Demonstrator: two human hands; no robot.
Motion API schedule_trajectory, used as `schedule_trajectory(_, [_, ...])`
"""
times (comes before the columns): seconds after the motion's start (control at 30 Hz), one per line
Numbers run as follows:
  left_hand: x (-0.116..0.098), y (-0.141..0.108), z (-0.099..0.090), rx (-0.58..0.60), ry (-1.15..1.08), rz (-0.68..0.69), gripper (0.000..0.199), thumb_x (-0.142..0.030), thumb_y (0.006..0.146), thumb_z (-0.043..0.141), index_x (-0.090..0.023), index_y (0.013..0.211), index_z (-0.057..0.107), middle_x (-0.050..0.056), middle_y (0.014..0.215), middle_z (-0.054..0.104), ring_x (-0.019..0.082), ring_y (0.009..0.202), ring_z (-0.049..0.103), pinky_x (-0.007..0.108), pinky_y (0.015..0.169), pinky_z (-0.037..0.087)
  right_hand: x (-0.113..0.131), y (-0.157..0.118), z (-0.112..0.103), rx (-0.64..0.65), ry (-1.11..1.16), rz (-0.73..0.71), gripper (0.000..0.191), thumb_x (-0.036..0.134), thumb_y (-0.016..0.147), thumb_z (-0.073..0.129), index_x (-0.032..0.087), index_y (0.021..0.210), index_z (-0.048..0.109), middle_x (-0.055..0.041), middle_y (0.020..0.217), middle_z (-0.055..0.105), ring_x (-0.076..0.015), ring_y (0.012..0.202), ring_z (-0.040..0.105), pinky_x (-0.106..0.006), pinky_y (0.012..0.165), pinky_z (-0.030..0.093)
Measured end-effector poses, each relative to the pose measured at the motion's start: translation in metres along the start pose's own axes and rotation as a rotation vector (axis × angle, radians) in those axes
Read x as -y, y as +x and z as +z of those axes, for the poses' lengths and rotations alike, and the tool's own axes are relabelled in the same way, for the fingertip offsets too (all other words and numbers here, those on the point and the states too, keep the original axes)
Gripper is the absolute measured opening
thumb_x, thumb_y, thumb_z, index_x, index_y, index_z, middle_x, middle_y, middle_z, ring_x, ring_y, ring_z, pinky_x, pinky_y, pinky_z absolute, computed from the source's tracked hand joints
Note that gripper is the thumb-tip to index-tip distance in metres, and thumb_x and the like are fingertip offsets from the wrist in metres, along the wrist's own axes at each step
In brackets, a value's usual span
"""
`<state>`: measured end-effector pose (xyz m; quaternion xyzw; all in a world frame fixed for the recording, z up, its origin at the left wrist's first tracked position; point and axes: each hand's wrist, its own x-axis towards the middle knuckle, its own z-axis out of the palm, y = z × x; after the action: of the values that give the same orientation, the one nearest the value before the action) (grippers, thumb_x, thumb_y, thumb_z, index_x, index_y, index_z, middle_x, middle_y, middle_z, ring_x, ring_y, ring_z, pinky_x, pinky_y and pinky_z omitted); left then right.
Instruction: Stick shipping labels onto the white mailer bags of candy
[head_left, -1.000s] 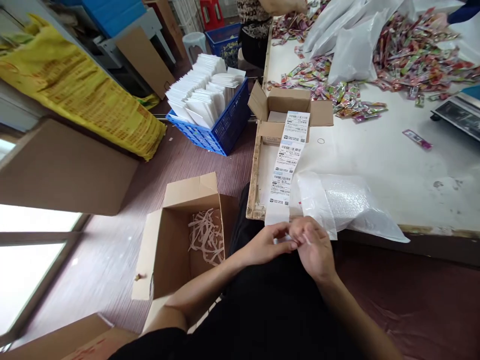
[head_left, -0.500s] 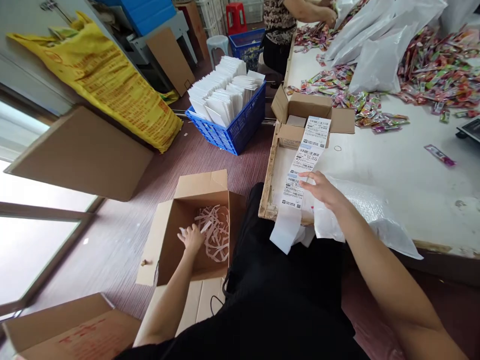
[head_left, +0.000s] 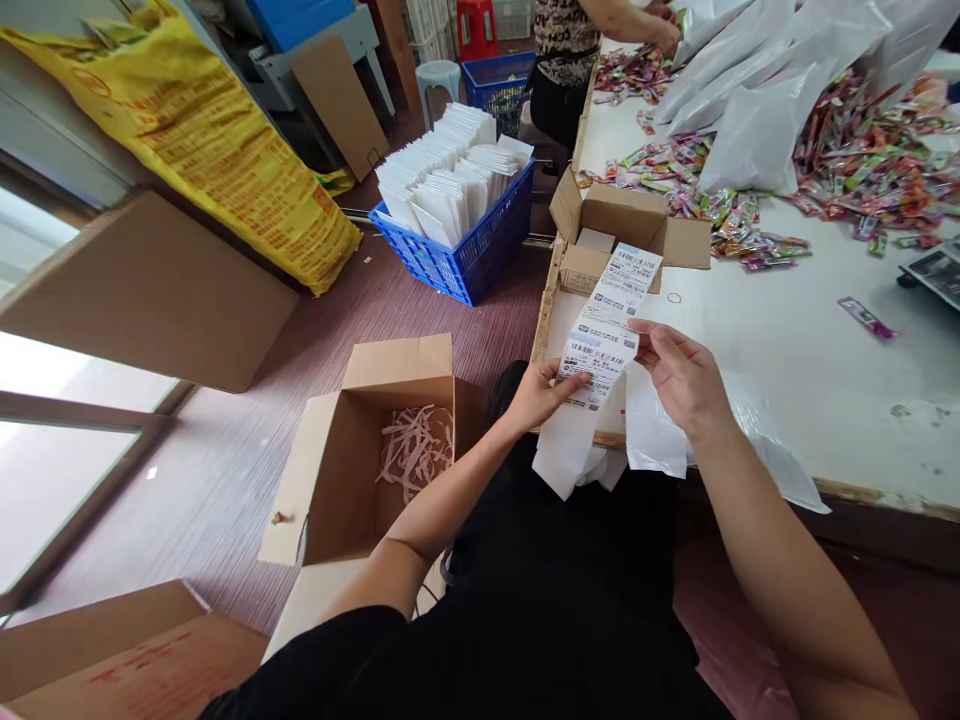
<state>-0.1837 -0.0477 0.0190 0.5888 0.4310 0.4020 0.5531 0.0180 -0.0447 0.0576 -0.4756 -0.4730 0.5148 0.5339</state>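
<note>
A strip of printed shipping labels (head_left: 600,350) runs from the small open carton (head_left: 622,215) toward my lap, with blank backing paper hanging over the table edge. My left hand (head_left: 544,395) grips the strip's left side, thumb lying on top of the print. On the other side, my right hand (head_left: 679,380) pinches the strip's right edge between thumb and fingers, where the strip bends up. Under my right wrist lies a white bubble mailer (head_left: 660,430) at the table's front edge.
An open cardboard box (head_left: 341,480) holding paper strips stands at my left. Beyond it is a blue crate (head_left: 465,265) packed with white envelopes. Colourful small packets (head_left: 720,215) and stuffed white bags (head_left: 757,130) cover the far table. Another person's arm (head_left: 622,20) reaches over there.
My left hand has moved from inside the paper-strip box to the label strip and taken hold of it. My right hand has shifted slightly right and now pinches the strip's edge, lifting it.
</note>
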Motion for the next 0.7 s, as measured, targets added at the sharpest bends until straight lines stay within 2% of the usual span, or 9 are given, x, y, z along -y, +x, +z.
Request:
schedule_trajectory(0.1, [-0.002,-0.007,0.021,-0.05,-0.073,0.003,0.028,-0.041,0.086,0.068,-0.015,0.092,0.075,0.008,0.097,0.076,0.022,0.092,0.069,0.033,0.086,0.053,0.005,-0.028,0.002,-0.093,-0.214,-0.073,0.048,0.052,0.081,0.072,0.025,0.12,0.066,-0.0059,0.106,0.072,-0.023,0.101,0.068,-0.044,0.097,0.052])
schedule_trajectory(0.17, [-0.004,-0.012,0.024,0.021,-0.156,-0.031,0.027,-0.041,0.083,0.072,-0.015,0.088,0.075,0.008,0.095,0.076,0.024,0.095,0.069,0.035,0.091,0.052,0.005,-0.045,0.003,-0.17,-0.408,-0.166,0.037,0.047,0.082,0.073,0.025,0.111,0.069,-0.0058,0.107,0.073,-0.0236,0.099,0.067,-0.043,0.094,0.053])
schedule_trajectory(0.23, [-0.008,-0.012,0.021,0.152,-0.337,-0.162,0.033,-0.046,0.084,0.069,-0.014,0.089,0.075,0.01,0.094,0.076,0.026,0.099,0.069,0.038,0.093,0.052,0.002,-0.059,0.005,-0.196,-0.571,-0.261,0.024,0.045,0.086,0.069,0.026,0.1,0.072,-0.0054,0.104,0.073,-0.0241,0.096,0.067,-0.042,0.09,0.053])
schedule_trajectory(0.3, [-0.014,-0.007,0.017,0.244,-0.547,-0.366,0.037,-0.046,0.089,0.062,-0.011,0.095,0.073,0.014,0.095,0.076,0.028,0.101,0.07,0.041,0.093,0.052,-0.003,-0.069,0.008,-0.112,-0.668,-0.316,0.018,0.043,0.089,0.064,0.029,0.097,0.073,-0.0044,0.099,0.074,-0.0245,0.092,0.066,-0.042,0.085,0.054])
schedule_trajectory(0.4, [-0.021,0.003,0.019,0.258,-0.73,-0.575,0.033,-0.036,0.093,0.057,-0.007,0.104,0.07,0.019,0.097,0.075,0.03,0.1,0.071,0.044,0.094,0.053,-0.009,-0.08,0.015,-0.003,-0.76,-0.378,0.016,0.035,0.094,0.057,0.03,0.093,0.072,-0.0033,0.091,0.073,-0.0238,0.086,0.064,-0.043,0.082,0.052])
schedule_trajectory(0.5, [-0.017,0.011,0.026,0.096,-0.75,-0.575,0.03,-0.03,0.094,0.055,-0.006,0.107,0.068,0.019,0.098,0.075,0.028,0.099,0.072,0.042,0.094,0.054,0.004,-0.093,0.015,-0.064,-0.839,-0.44,0.017,0.031,0.093,0.056,0.028,0.084,0.071,-0.0054,0.09,0.069,-0.0249,0.092,0.061,-0.045,0.087,0.048])
schedule_trajectory(0.6, [0.001,0.02,0.029,-0.15,-0.719,-0.562,0.027,-0.026,0.096,0.052,-0.008,0.111,0.066,0.016,0.1,0.075,0.025,0.099,0.072,0.037,0.089,0.057,0.045,-0.106,0.002,-0.105,-0.72,-0.45,0.011,0.03,0.092,0.06,0.029,0.083,0.068,-0.0049,0.089,0.064,-0.0244,0.091,0.061,-0.044,0.082,0.049])
schedule_trajectory(0.63, [0.008,0.024,0.028,-0.216,-0.709,-0.565,0.027,-0.025,0.096,0.051,-0.009,0.113,0.065,0.015,0.099,0.075,0.024,0.099,0.072,0.036,0.088,0.057,0.062,-0.107,-0.005,-0.17,-0.629,-0.469,0.009,0.03,0.091,0.061,0.03,0.084,0.066,-0.0042,0.085,0.062,-0.0234,0.086,0.061,-0.043,0.078,0.049])
schedule_trajectory(0.7, [0.022,0.029,0.023,-0.295,-0.659,-0.558,0.027,-0.024,0.096,0.05,-0.012,0.116,0.063,0.012,0.098,0.076,0.023,0.099,0.072,0.035,0.085,0.058,0.088,-0.099,-0.024,-0.43,-0.472,-0.544,0.005,0.032,0.089,0.063,0.031,0.085,0.065,-0.0043,0.082,0.059,-0.0224,0.08,0.06,-0.042,0.074,0.047])
